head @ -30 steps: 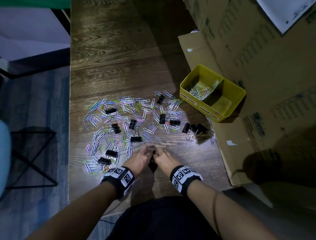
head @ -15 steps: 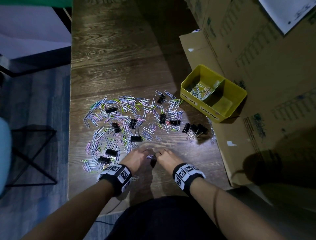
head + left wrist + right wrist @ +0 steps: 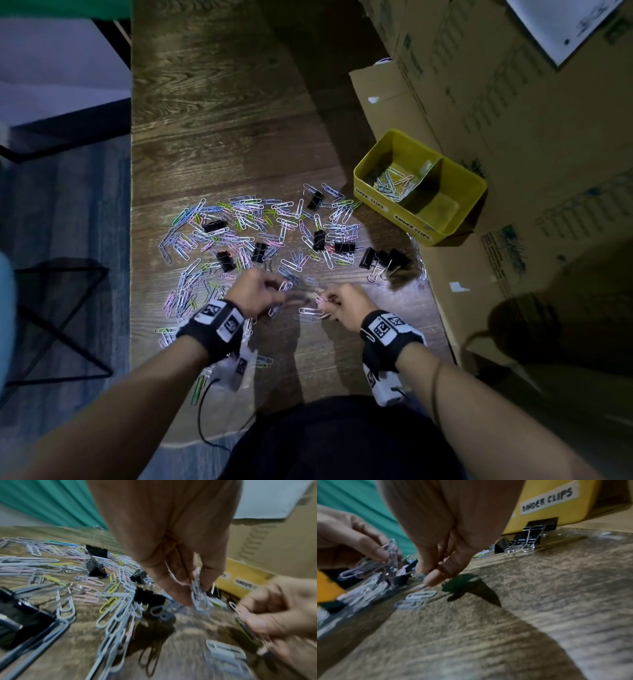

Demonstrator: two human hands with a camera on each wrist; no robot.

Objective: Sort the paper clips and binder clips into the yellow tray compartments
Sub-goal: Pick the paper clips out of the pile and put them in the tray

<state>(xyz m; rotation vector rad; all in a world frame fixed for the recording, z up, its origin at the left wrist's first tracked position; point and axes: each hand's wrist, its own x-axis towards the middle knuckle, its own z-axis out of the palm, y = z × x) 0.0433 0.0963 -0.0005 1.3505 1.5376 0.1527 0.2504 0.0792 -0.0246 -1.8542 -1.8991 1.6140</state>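
Paper clips [image 3: 239,222] lie scattered over the wooden desk [image 3: 222,120], with black binder clips [image 3: 383,258] mixed among them. At the near edge of the pile, the left hand [image 3: 255,291] pinches a small bunch of paper clips in its curled fingers [image 3: 171,585], and the right hand [image 3: 346,303] holds another few the same way. To the right stands the yellow tray [image 3: 472,192]: its far compartment holds paper clips, its near one, labelled "BINDER CLIPS", shows none.
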